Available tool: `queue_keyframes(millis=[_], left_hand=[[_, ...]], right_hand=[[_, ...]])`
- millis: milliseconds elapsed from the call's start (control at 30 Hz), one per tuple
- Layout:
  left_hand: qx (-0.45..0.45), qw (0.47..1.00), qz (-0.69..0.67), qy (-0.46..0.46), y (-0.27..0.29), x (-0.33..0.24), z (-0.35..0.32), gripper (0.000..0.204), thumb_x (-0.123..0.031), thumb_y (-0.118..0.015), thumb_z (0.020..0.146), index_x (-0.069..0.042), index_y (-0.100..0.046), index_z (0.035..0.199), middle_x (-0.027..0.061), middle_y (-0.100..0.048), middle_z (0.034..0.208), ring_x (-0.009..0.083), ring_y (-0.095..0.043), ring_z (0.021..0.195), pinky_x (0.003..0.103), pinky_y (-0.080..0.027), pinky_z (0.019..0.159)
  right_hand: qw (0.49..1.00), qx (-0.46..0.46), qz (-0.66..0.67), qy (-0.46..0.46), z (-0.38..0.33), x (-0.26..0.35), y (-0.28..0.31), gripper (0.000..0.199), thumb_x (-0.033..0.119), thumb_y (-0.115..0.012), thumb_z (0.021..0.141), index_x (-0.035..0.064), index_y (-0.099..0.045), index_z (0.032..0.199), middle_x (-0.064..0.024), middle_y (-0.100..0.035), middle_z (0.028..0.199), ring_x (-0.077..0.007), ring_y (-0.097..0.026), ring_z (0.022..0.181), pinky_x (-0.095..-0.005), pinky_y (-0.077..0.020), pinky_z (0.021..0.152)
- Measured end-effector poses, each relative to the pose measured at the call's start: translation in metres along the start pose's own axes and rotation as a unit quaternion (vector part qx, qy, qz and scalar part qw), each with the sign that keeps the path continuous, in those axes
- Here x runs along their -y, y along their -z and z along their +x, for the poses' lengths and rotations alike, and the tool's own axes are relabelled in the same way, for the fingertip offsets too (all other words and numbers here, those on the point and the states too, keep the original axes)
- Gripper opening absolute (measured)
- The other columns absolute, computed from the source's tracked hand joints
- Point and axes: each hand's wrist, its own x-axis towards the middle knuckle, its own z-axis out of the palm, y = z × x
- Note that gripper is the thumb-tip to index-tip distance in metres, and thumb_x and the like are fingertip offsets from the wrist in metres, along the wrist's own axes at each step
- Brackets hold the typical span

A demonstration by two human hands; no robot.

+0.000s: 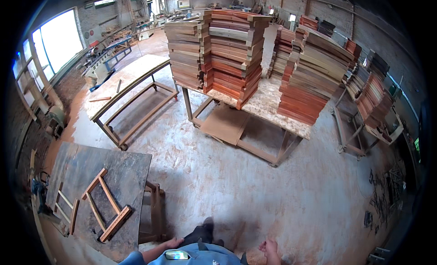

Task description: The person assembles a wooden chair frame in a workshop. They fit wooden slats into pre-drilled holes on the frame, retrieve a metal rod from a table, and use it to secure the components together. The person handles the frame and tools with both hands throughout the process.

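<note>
I stand on a dusty pale concrete workshop floor scattered with sawdust, looking down and ahead. Far in front of me is a long metal-framed workbench with a chipboard top, carrying tall stacks of reddish and brown wooden boards; a second leaning stack of flat wooden pieces sits on its right end. To the far left stands a low rolling metal-framed table with a pale board top, with a few sticks lying on it. Far right, a metal rack holds more stacked wood.

Near me on the left is a dark grey worn worktable. On it lies a small rectangular wooden frame of light reddish slats, flat on the surface, with another slatted wooden frame piece just beside it to the left.

At the bottom edge, my left hand hangs by my blue shirt, near the worktable's corner but apart from the frame; its fingers look loosely curled and hold nothing. My right hand is down by my side, fingers partly curled, also empty, well apart from everything.
</note>
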Motion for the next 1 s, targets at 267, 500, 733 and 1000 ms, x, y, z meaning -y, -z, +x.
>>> queue_keyframes(millis=[267, 500, 733, 1000], left_hand=[[0.378, 0.876, -0.267, 0.132, 0.040, -0.102, 0.093, 0.051, -0.043, -0.046, 0.100, 0.002, -0.056, 0.123, 0.0136, -0.063, 0.119, 0.0241, -0.063, 0.101, 0.041, -0.051, 0.091], [-0.149, 0.948, 0.170, -0.223, 0.111, -0.271, 0.199, 0.058, -0.043, -0.055, 0.085, -0.001, -0.057, 0.124, 0.0270, -0.063, 0.114, 0.0409, -0.060, 0.107, 0.047, -0.048, 0.092], [-0.172, 0.927, -0.022, -0.334, 0.119, -0.394, 0.100, 0.054, -0.037, -0.052, 0.089, -0.001, -0.052, 0.130, 0.0251, -0.062, 0.114, 0.0416, -0.059, 0.105, 0.047, -0.048, 0.090], [-0.201, 0.974, -0.108, 0.003, 0.013, -0.207, 0.041, 0.045, -0.035, -0.055, 0.085, -0.001, -0.062, 0.113, 0.0237, -0.064, 0.112, 0.0389, -0.061, 0.105, 0.046, -0.049, 0.090]], right_hand=[[0.993, -0.071, -0.083, -0.049, 0.034, -0.007, 0.058, 0.044, 0.046, -0.063, 0.086, 0.0027, -0.062, 0.078, -0.0112, -0.059, 0.066, -0.0243, -0.055, 0.059, -0.0385, -0.0455, 0.053], [0.984, -0.097, 0.112, -0.098, 0.035, 0.073, 0.034, 0.033, 0.032, -0.044, 0.093, 0.0022, -0.055, 0.086, -0.0042, -0.042, 0.053, -0.0208, -0.041, 0.041, -0.0357, -0.0316, 0.037], [0.993, -0.035, -0.065, -0.092, 0.068, 0.151, 0.032, 0.025, 0.026, -0.045, 0.091, 0.0044, -0.052, 0.082, -0.0056, -0.047, 0.061, -0.0221, -0.046, 0.049, -0.0388, -0.0399, 0.048], [0.977, 0.019, -0.202, -0.062, 0.129, 0.255, 0.021, 0.017, 0.019, -0.046, 0.090, 0.0069, -0.049, 0.078, -0.0071, -0.053, 0.069, -0.0237, -0.052, 0.059, -0.0424, -0.0494, 0.060]])
